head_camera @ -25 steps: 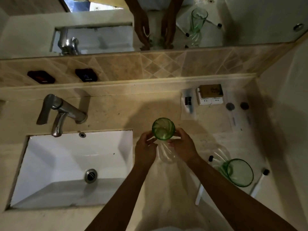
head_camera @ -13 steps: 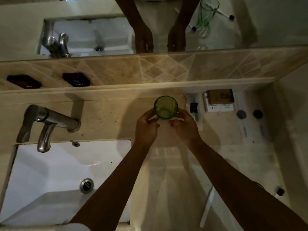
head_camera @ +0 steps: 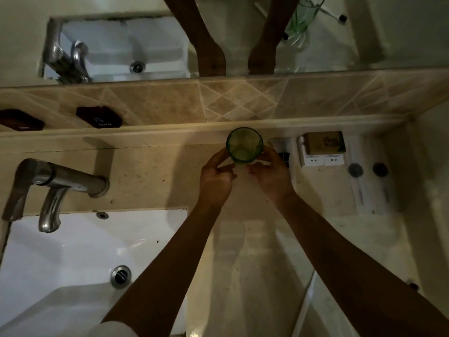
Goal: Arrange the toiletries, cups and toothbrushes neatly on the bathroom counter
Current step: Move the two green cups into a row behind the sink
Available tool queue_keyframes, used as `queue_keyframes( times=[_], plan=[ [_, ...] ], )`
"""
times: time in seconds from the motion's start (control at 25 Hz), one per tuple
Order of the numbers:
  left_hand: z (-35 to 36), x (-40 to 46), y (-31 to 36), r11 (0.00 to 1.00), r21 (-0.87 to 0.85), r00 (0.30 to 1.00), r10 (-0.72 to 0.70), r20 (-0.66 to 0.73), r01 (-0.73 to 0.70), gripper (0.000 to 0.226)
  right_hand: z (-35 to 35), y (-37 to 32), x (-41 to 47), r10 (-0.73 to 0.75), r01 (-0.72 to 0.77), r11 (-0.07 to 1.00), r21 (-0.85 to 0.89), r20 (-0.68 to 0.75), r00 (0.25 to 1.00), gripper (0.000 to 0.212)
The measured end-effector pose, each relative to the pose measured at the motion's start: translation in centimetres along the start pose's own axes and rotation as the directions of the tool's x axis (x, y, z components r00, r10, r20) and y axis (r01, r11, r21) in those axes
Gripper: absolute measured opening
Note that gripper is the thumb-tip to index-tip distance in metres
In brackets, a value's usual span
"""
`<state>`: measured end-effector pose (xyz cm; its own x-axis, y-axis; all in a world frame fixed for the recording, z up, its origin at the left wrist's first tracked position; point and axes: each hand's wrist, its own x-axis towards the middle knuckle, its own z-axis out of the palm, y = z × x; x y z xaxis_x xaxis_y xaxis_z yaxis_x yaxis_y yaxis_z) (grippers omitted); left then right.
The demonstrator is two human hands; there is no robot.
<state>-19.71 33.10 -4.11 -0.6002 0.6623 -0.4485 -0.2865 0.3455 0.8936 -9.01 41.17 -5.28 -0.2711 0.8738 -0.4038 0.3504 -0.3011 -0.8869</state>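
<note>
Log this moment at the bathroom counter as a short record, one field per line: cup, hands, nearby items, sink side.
cup: green glass cup, upright, at the back of the counter against the ledge
left hand: left hand fingers curled round the cup's left side
right hand: right hand fingers on the cup's right side
nearby items: brown box on white packets to the right of the cup, then two dark-capped sachets
sink side: faucet over the white basin, left of the hands
</note>
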Motion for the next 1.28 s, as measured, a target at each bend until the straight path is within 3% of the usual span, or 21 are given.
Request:
queue_keyframes(
  times=[0.2,0.4,0.52,0.64,0.76,0.88,1.08,1.28],
  plan=[
    [0.0,0.5,-0.1,0.991,0.129,0.998,0.051,-0.023,-0.047,0.049,-0.2,0.0,0.3,0.016,-0.015,0.997,-0.073,0.019,1.0,0.05],
    [-0.6,-0.8,-0.3,0.988,0.145,0.997,-0.049,-0.058,0.057,0.048,-1.4,-0.2,-1.4,0.162,-0.172,0.962,0.214,0.064,0.985,0.05],
    [-0.2,-4.6,-0.9,0.983,0.115,0.988,-0.137,-0.072,0.145,0.031,-3.8,-0.6,-5.1,0.091,-0.092,0.994,0.06,0.024,0.996,0.041],
    [0.8,-9.8,-2.4,0.968,0.15,0.976,-0.211,0.049,0.201,0.018,-7.6,-0.6,-9.7,-0.035,0.036,0.992,-0.118,0.007,0.999,0.032],
    [2.5,-13.9,-4.0,0.959,0.202,0.955,-0.234,0.18,0.197,0.022,-12.0,0.0,-13.9,-0.159,0.132,0.964,-0.23,-0.103,0.982,0.022],
    [4.8,-17.6,-5.0,0.958,0.243,0.925,-0.226,0.306,0.153,0.02,-17.0,1.7,-18.1,-0.188,0.106,0.956,-0.275,-0.292,0.938,0.022],
    [8.2,-21.4,-6.1,0.948,0.316,0.891,-0.182,0.415,0.046,0.017,-23.2,6.9,-23.7,-0.089,-0.018,0.981,-0.195,-0.527,0.845,0.032],
    [10.6,-23.1,-6.8,0.946,0.32,0.854,-0.198,0.48,0.04,0.043,-24.4,12.3,-25.8,0.02,-0.114,0.966,-0.232,-0.371,0.928,0.054]
  ],
)
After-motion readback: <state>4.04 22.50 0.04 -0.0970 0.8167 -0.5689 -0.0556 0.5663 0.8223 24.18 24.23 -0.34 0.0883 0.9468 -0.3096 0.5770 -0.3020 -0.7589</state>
